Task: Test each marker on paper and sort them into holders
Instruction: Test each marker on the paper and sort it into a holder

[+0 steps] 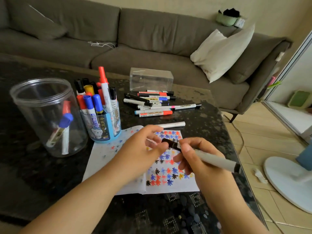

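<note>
Right hand (190, 156) grips grey marker (214, 159); left hand (145, 144) pinches its black cap (169, 143), over paper (168, 166) crowded with test blots. Beyond left hand, blue holder (104, 125) packed, clear jar (49, 115) holds few. Untested pile (152, 103) beyond both hands: roughly midway, by my judgement.

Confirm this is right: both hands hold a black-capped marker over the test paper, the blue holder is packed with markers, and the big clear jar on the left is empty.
Not quite: the head view shows the clear jar is not empty; it holds a few markers, one blue-capped. The rest stands: the left hand and right hand hold the black-capped marker over the test paper, and the blue holder is packed.
</note>
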